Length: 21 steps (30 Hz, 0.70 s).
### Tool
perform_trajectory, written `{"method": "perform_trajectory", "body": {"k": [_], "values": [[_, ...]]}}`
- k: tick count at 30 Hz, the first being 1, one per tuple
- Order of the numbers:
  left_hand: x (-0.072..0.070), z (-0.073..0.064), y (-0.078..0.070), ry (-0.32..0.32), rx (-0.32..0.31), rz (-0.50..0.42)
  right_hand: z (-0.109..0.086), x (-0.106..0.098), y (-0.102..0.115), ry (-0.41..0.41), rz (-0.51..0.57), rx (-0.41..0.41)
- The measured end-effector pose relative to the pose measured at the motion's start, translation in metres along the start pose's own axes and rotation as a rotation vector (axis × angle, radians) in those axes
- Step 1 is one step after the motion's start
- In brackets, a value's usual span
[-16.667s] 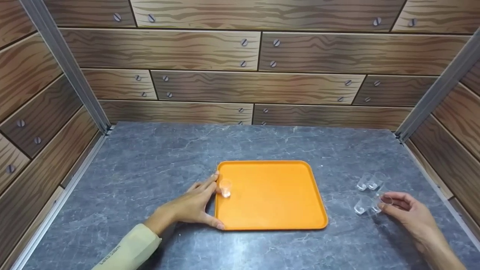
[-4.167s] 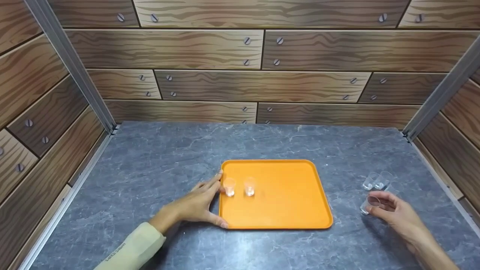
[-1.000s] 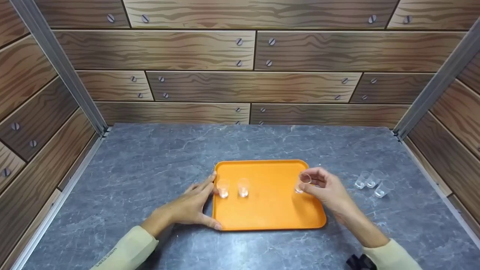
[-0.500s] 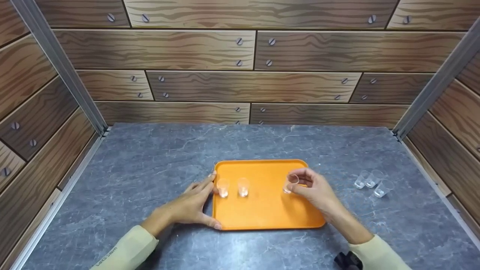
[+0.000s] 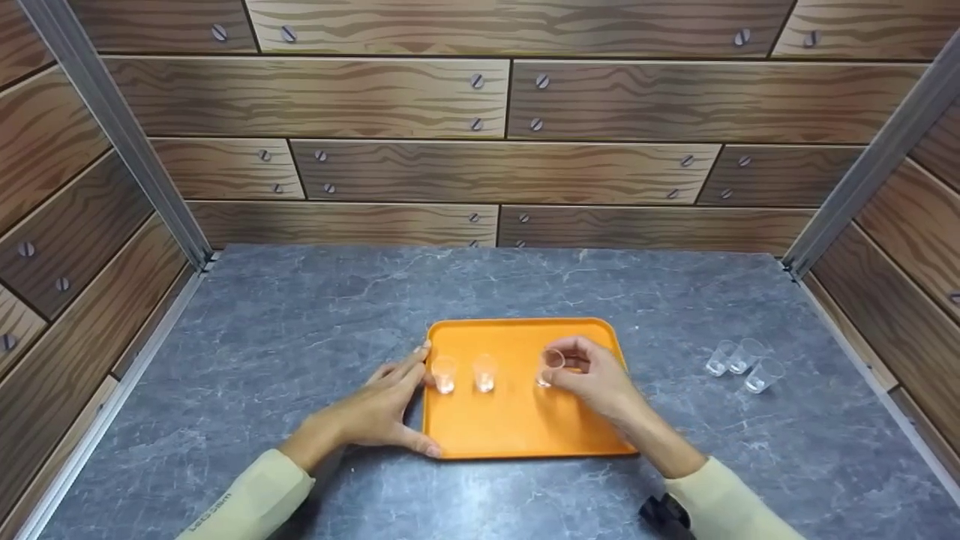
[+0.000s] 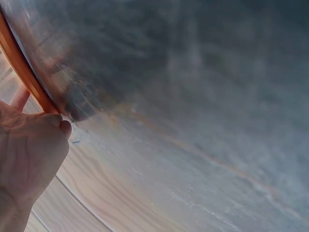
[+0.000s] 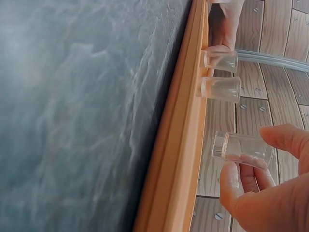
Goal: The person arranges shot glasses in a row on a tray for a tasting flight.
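Note:
My right hand (image 5: 596,379) pinches a small clear shot glass (image 5: 547,370) between thumb and fingers, over the right half of the orange tray (image 5: 525,431). In the right wrist view this held shot glass (image 7: 241,149) is apart from the tray rim (image 7: 181,145), with a gap below its base. Two more shot glasses stand upright on the tray, one glass (image 5: 444,376) by the left edge and another glass (image 5: 485,375) a little to its right. My left hand (image 5: 386,409) rests against the tray's left edge, fingers extended, thumb near the front corner.
To the right of the tray, three clear shot glasses stand close together on the grey marbled table (image 5: 337,300); the nearest glass (image 5: 763,376) is slightly in front. Wood-patterned walls (image 5: 495,172) with metal corner posts (image 5: 135,135) enclose the table's back and sides.
Over the last second my right hand has carried the shot glass leftward across the tray. Earlier, it held a glass at the group on the right. My left hand stays at the tray's edge.

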State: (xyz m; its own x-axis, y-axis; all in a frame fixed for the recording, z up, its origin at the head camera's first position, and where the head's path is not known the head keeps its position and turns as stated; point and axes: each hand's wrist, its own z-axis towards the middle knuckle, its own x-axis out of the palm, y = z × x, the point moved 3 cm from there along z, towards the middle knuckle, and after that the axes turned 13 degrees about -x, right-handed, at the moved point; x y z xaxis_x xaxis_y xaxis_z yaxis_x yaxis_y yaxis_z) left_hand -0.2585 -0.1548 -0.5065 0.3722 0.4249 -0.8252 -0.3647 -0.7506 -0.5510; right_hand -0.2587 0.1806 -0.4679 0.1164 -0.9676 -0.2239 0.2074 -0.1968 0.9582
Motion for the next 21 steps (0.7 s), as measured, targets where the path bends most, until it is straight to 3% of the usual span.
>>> {"method": "perform_trajectory", "body": {"k": [21], "values": [[0.001,0.000,0.000,0.003,-0.022,-0.018,0.008,0.030,-0.003,0.092,0.024,-0.002]]}}
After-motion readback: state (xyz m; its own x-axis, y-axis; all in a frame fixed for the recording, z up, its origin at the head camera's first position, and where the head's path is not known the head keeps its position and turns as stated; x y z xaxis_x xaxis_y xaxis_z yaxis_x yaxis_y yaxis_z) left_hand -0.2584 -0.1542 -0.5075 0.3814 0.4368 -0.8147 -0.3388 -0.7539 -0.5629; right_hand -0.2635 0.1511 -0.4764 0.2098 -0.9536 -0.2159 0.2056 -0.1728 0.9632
